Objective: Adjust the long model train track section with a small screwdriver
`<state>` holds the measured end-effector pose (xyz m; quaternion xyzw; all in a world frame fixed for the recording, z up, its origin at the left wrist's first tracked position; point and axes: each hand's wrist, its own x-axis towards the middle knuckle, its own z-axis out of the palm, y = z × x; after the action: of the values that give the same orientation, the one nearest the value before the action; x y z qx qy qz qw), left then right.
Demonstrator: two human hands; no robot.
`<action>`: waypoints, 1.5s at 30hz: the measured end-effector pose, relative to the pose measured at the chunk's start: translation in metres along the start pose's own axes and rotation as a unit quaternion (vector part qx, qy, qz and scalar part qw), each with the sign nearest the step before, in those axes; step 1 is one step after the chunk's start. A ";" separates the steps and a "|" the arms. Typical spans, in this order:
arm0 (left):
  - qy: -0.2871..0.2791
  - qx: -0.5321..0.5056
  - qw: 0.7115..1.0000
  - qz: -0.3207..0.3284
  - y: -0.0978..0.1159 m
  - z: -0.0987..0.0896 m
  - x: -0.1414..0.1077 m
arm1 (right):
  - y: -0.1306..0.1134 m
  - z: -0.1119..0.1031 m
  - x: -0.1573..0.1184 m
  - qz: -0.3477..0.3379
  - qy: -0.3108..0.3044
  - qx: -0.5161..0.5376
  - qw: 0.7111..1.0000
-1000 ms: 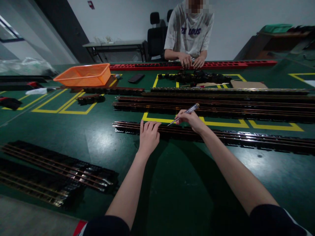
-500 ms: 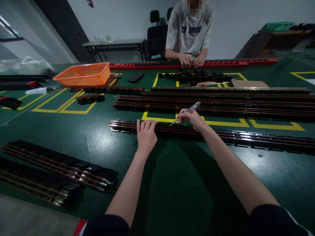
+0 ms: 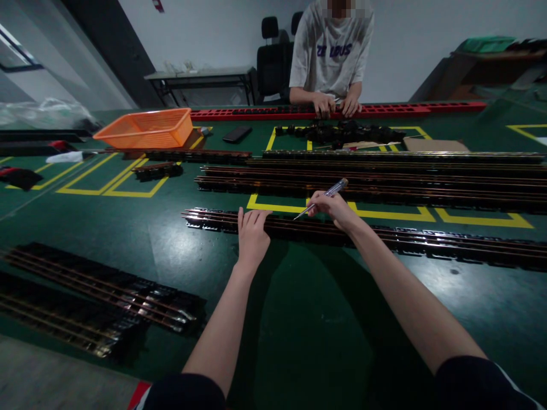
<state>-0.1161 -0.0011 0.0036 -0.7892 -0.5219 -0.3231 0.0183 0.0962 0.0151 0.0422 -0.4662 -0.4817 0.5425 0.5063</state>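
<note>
A long black strip with copper-coloured rods [image 3: 419, 242] lies across the green table in front of me. My left hand [image 3: 253, 230] is closed over the strip near its left end, thumb on the near side and fingers over the top. In my right hand [image 3: 331, 209] is a slim screwdriver-like tool [image 3: 325, 194], held like a pen. Its thin tip points down and left onto the strip, a little right of my left hand. Just beyond lie several similar long strips [image 3: 367, 181], side by side.
Two rodded black strips [image 3: 106, 285] lie at the near left. Farther back are an orange basket [image 3: 147, 130], a phone [image 3: 236, 134], black parts [image 3: 342, 132] and a cardboard piece [image 3: 436, 145]. Across the table a person [image 3: 335, 54] has both hands at a red rail [image 3: 393, 110].
The strip under my hands has slid slightly to the left, so more of its end sticks out past my left hand. My hands have hardly moved, and the tool remains in my right hand.
</note>
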 end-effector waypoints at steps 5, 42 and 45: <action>-0.020 -0.019 1.000 0.012 0.002 -0.002 0.000 | 0.000 -0.001 0.000 0.002 0.002 0.004 1.000; -0.026 0.045 0.998 0.037 0.006 -0.002 -0.001 | -0.006 -0.002 0.000 -0.003 -0.031 -0.023 0.999; -0.028 0.051 0.998 0.038 0.006 -0.002 -0.001 | -0.006 -0.002 0.000 -0.001 -0.033 -0.021 0.999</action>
<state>-0.1121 -0.0057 0.0065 -0.8150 -0.5080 -0.2730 0.0561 0.0990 0.0157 0.0474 -0.4582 -0.5102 0.5463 0.4809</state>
